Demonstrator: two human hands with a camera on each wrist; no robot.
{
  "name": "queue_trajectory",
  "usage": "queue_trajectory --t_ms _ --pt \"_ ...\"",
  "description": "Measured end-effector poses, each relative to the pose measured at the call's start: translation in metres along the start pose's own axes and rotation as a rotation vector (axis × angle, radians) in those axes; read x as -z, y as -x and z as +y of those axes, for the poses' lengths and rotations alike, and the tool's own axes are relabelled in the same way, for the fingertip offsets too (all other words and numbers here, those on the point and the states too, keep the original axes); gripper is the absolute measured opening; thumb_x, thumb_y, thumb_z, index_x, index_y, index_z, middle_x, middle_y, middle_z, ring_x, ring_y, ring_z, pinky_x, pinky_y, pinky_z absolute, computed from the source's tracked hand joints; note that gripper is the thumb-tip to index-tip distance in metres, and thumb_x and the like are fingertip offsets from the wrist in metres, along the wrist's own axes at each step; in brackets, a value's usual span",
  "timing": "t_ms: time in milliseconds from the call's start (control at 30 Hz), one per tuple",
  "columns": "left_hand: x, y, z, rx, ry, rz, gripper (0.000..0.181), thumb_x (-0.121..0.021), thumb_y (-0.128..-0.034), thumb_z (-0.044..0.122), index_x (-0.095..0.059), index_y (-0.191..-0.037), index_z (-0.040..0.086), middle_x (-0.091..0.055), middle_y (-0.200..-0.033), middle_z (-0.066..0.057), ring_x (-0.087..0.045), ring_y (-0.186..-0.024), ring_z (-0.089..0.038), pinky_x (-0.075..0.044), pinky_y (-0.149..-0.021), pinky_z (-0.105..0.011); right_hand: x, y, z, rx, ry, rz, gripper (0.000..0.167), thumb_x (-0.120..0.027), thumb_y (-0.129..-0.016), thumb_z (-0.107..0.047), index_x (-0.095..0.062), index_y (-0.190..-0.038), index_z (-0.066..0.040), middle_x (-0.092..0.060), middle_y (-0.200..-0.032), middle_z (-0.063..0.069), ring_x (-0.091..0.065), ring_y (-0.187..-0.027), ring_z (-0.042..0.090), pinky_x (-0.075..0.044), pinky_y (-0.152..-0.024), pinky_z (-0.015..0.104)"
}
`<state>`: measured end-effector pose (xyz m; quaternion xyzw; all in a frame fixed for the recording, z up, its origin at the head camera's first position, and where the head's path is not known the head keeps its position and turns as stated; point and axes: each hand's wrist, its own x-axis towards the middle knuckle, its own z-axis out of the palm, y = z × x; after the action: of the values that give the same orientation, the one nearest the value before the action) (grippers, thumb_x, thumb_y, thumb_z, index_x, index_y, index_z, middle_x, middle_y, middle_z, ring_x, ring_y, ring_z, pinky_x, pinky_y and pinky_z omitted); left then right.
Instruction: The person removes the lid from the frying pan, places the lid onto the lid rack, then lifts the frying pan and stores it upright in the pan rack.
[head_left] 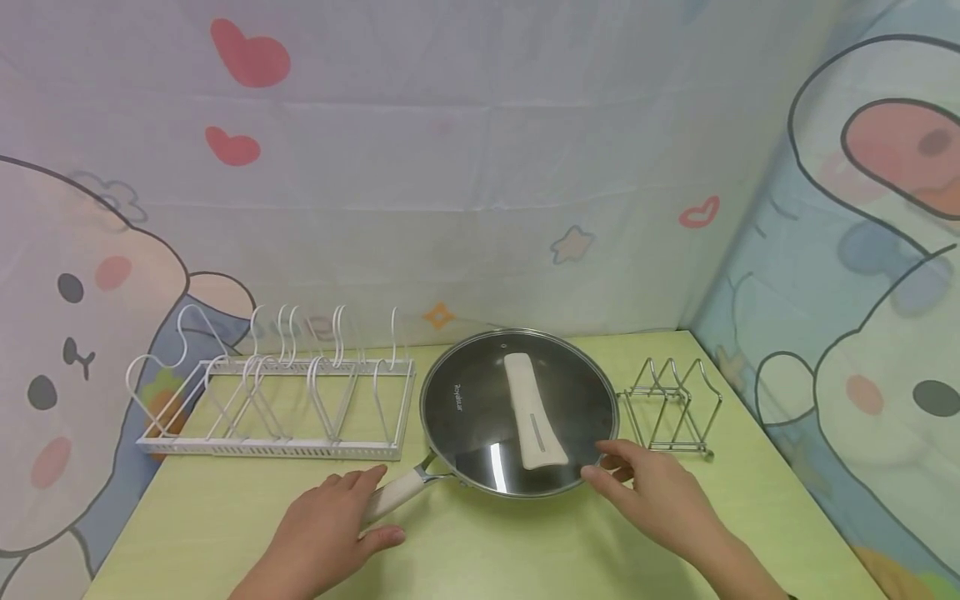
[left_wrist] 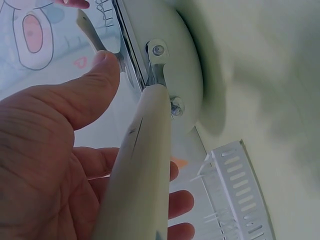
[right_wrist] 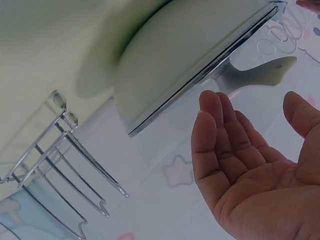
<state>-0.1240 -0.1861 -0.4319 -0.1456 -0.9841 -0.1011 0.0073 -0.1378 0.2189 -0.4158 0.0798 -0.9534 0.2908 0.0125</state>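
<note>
A frying pan [right_wrist: 165, 62] with a pale body sits on the table, covered by a dark glass lid [head_left: 465, 442] that has a long cream handle [head_left: 534, 417]. Over the pan's cream side handle [head_left: 393, 495] lies my left hand [head_left: 318, 525]. In the left wrist view its fingers reach across that handle with the thumb held apart, not wrapped round it. My right hand [head_left: 660, 492] is by the right front rim of the lid, fingers loosely bent. The right wrist view shows that palm [right_wrist: 265, 195] holding nothing.
A white wire rack [head_left: 285, 450] stands at the left of the pan. To the right is a smaller metal rack [head_left: 678, 442]. Behind the pale green table [head_left: 480, 550] hangs a cloth backdrop [head_left: 480, 183] with cartoon prints, which also covers both sides.
</note>
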Motion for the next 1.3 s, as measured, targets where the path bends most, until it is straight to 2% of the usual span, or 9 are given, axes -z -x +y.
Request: queue_trajectory --t_ms 167,433,567,700,867,1033,1300 --pt "-0.002 -0.002 0.004 -0.006 0.008 -0.004 0.079 -0.084 -0.0852 0.057 -0.06 -0.144 0.01 -0.073 -0.13 -0.01 -0.07 -0.113 -0.032 -0.059 -0.089 -0.052 0.0 -0.001 -0.004 -0.005 -0.018 -0.006 0.057 -0.07 -0.101 -0.053 -0.069 -0.139 -0.011 -0.08 -0.116 -0.002 -0.077 -0.101 0.017 -0.061 -0.08 0.042" --pt "-0.006 -0.006 0.01 0.0 0.015 -0.066 0.08 -0.08 -0.0884 0.058 -0.059 -0.145 0.007 -0.073 -0.134 -0.016 -0.069 -0.121 -0.041 -0.059 -0.093 -0.057 -0.001 -0.008 -0.015 -0.036 -0.044 -0.012 0.064 -0.066 -0.102 -0.059 -0.066 -0.142 -0.01 -0.08 -0.119 0.001 -0.076 -0.1 0.014 -0.062 -0.088 0.046" --pt "-0.01 -0.007 0.015 -0.007 -0.051 -0.037 0.077 -0.08 -0.0889 0.057 -0.06 -0.142 0.006 -0.075 -0.126 -0.015 -0.071 -0.113 -0.037 -0.06 -0.086 -0.053 -0.003 -0.014 -0.022 -0.044 -0.066 0.003 0.069 -0.066 -0.101 -0.061 -0.063 -0.145 -0.008 -0.079 -0.117 0.0 -0.074 -0.098 0.011 -0.061 -0.087 0.04" --pt "-0.015 -0.01 0.021 -0.002 -0.138 -0.018 0.072 -0.079 -0.0909 0.055 -0.06 -0.14 0.005 -0.075 -0.118 -0.013 -0.07 -0.102 -0.034 -0.06 -0.078 -0.049 -0.005 -0.02 -0.029 -0.048 -0.081 0.019 0.074 -0.067 -0.099 -0.063 -0.06 -0.148 -0.008 -0.078 -0.119 0.002 -0.075 -0.101 0.014 -0.062 -0.089 0.041" --pt "-0.021 -0.014 0.028 0.05 -0.187 -0.011 0.064 -0.075 -0.0956 0.05 -0.059 -0.137 0.004 -0.072 -0.11 -0.013 -0.068 -0.091 -0.033 -0.058 -0.068 -0.048 -0.009 -0.028 -0.037 -0.045 -0.097 0.022 0.078 -0.069 -0.099 -0.062 -0.057 -0.15 -0.005 -0.077 -0.125 0.01 -0.077 -0.105 0.02 -0.063 -0.091 0.046" --pt "-0.03 -0.016 0.034 0.11 -0.22 0.036 0.062 -0.074 -0.0947 0.054 -0.058 -0.127 0.003 -0.068 -0.096 -0.012 -0.066 -0.08 -0.032 -0.053 -0.061 -0.046 -0.012 -0.037 -0.046 -0.033 -0.085 0.024 0.079 -0.069 -0.099 -0.062 -0.055 -0.151 -0.003 -0.076 -0.128 0.015 -0.078 -0.108 0.026 -0.063 -0.091 0.049" --pt "-0.041 -0.019 0.04 0.127 -0.258 0.168 0.059 -0.076 -0.0923 0.056 -0.057 -0.105 0.002 -0.058 -0.081 -0.009 -0.059 -0.069 -0.03 -0.046 -0.055 -0.043 -0.016 -0.052 -0.058 -0.052 -0.007 0.027 0.081 -0.067 -0.098 -0.064 -0.054 -0.152 -0.005 -0.075 -0.133 0.014 -0.075 -0.116 0.033 -0.061 -0.093 0.054"
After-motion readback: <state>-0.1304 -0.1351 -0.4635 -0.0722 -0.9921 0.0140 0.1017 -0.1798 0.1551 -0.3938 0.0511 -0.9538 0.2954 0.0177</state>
